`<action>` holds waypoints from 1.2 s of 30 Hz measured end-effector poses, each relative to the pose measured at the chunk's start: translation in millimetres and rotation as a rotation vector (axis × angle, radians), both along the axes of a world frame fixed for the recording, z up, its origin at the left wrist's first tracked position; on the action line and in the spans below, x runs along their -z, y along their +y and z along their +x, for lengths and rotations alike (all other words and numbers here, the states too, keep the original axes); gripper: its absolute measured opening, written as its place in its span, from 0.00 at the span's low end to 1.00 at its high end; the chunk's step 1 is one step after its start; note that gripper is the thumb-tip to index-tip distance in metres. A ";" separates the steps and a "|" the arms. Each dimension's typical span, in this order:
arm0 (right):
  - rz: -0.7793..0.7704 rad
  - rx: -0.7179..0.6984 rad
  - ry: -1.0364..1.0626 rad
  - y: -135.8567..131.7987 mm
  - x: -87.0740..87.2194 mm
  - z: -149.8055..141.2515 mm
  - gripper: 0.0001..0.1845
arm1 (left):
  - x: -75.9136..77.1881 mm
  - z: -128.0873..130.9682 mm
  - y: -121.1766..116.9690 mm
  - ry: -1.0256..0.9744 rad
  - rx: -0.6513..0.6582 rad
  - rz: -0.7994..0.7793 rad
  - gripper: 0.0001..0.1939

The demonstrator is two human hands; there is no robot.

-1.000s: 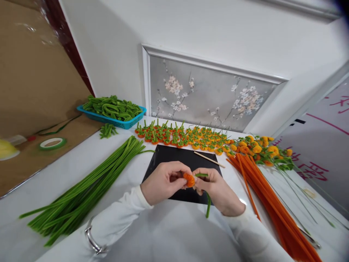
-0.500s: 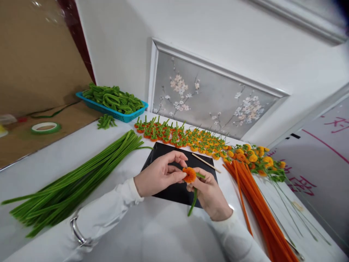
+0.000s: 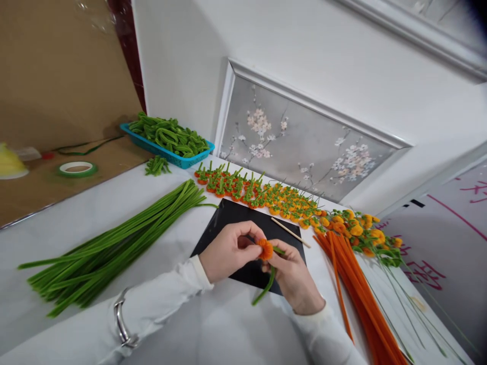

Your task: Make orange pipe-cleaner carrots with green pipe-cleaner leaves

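My left hand (image 3: 230, 251) pinches a small orange pipe-cleaner ball (image 3: 265, 249) with thumb and fingertips. My right hand (image 3: 292, 276) is closed on the green pipe-cleaner stem (image 3: 266, 286) that runs from the ball down toward me. Both hands hover over a black mat (image 3: 243, 228) on the white table. A thin wooden stick (image 3: 290, 232) lies on the mat's far right corner.
A bundle of long green pipe cleaners (image 3: 114, 243) lies left, orange ones (image 3: 361, 299) right. Rows of finished orange and yellow pieces (image 3: 262, 195) line the wall. A blue basket of green bits (image 3: 171, 139), a tape roll (image 3: 77, 169) and yellow flower stems (image 3: 365, 230) stand around.
The view has shifted a little. The green stem's free end has swung leftward as my hands turn the orange ball; both hands stay on it.
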State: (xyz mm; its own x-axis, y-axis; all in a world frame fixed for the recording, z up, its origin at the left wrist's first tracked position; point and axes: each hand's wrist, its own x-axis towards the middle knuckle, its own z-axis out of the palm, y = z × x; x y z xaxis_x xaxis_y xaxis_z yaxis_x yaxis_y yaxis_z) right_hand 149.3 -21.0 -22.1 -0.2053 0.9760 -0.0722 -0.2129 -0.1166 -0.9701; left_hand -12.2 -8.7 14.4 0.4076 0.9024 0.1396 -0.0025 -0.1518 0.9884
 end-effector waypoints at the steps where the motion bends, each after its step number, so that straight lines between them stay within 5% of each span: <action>1: -0.047 -0.047 0.013 0.0 -2.5 1.5 0.11 | -0.1 -0.2 -0.6 0.048 -0.002 0.069 0.04; 3: -0.006 -0.064 -0.039 -0.6 -10.0 5.3 0.11 | -0.3 -0.3 -1.7 0.104 -0.015 0.165 0.05; 9: 0.439 0.244 -0.448 -9.6 -32.5 9.7 0.14 | 0.3 0.3 -3.5 0.138 -0.129 0.309 0.06; 28: 0.659 0.302 -0.710 -20.8 -33.1 -9.2 0.05 | -0.1 1.3 -7.0 0.254 -0.183 0.560 0.09; 36: 0.727 0.310 -0.781 -20.9 -34.3 -9.6 0.07 | -1.4 0.9 -4.4 0.210 -0.135 0.404 0.08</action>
